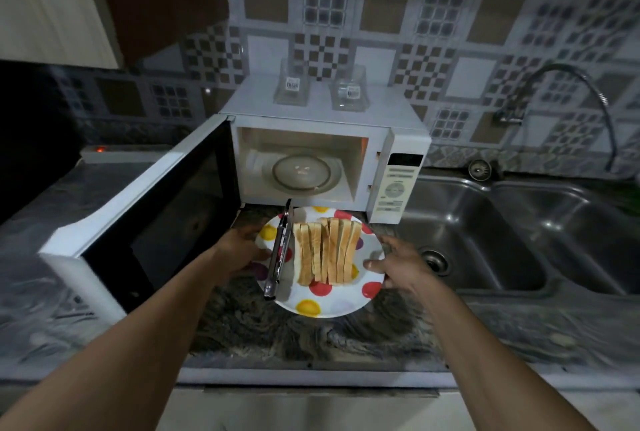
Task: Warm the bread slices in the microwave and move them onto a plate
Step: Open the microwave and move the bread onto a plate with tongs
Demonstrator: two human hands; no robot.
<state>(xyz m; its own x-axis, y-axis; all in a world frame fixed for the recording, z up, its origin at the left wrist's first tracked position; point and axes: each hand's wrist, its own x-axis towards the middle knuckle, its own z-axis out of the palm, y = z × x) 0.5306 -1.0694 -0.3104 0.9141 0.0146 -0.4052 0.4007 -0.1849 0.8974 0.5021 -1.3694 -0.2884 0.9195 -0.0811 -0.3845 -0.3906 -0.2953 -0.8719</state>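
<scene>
A white plate point(322, 302) with coloured dots sits in front of the microwave point(394, 167). Several bread slices point(325, 250) stand packed on edge across its middle. Metal tongs point(280, 250) lie on the plate's left part, left of the bread. My left hand point(239, 250) grips the plate's left rim, thumb on top. My right hand point(398, 262) grips the right rim, thumb on the plate. The microwave door point(149, 208) is swung wide open to the left. Inside, a glass turntable point(301, 172) lies bare.
Two clear glass containers point(322, 89) stand on top of the microwave. A double steel sink point(519, 229) with a curved tap point(568, 94) is to the right. A power strip point(121, 153) with a red light lies at the back left of the dark stone counter point(311, 337).
</scene>
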